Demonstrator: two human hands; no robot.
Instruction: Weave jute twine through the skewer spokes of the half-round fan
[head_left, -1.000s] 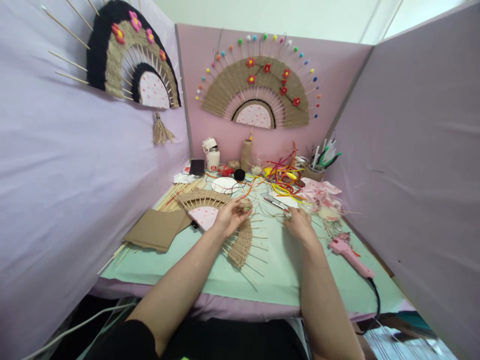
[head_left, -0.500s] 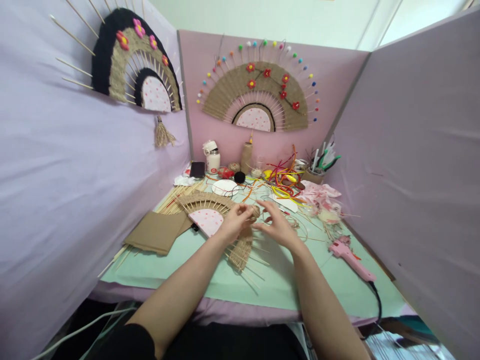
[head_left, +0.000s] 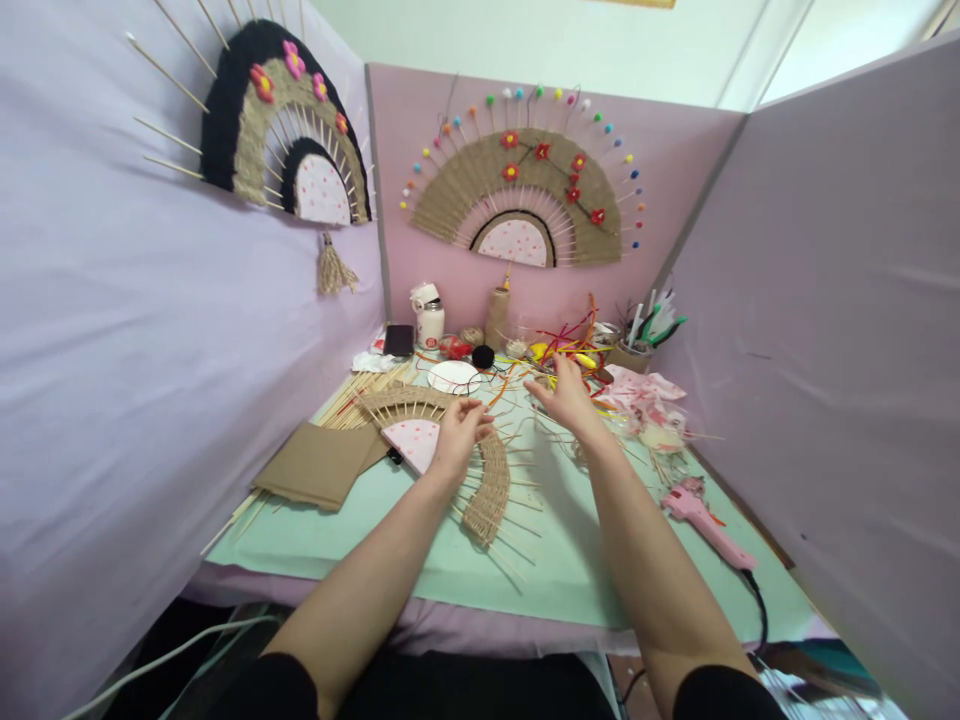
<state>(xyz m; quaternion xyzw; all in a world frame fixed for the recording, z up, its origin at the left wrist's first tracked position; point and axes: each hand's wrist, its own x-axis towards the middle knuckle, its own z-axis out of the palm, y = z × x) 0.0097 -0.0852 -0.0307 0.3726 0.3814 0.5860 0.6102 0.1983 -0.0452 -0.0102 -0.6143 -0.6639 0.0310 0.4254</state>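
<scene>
A half-round fan frame (head_left: pixel 491 490) of thin sticks with woven twine bands and a pink dotted centre (head_left: pixel 411 440) lies on the table. My left hand (head_left: pixel 459 440) is over its right part, fingers loosely bent and apart, with nothing plainly in them. To the right and farther back, my right hand (head_left: pixel 566 400) is raised above the table. Its thumb and fingers are around a small tan ball of twine (head_left: pixel 541 384), partly hidden by the hand. Loose twine lies below that hand.
A pink glue gun (head_left: pixel 705 520) with a black cord lies at the right. Brown cardboard (head_left: pixel 315 465) and thin sticks lie at the left. Behind stand a white bottle (head_left: pixel 429 318), a twine spool (head_left: pixel 497 318), coloured strips and a tool pot (head_left: pixel 630 355). Finished fans (head_left: pixel 517 190) hang on the partitions.
The twine ball has left my left hand and is now at my right hand, which has moved away from the fan, up and right. My left hand's fingers have loosened.
</scene>
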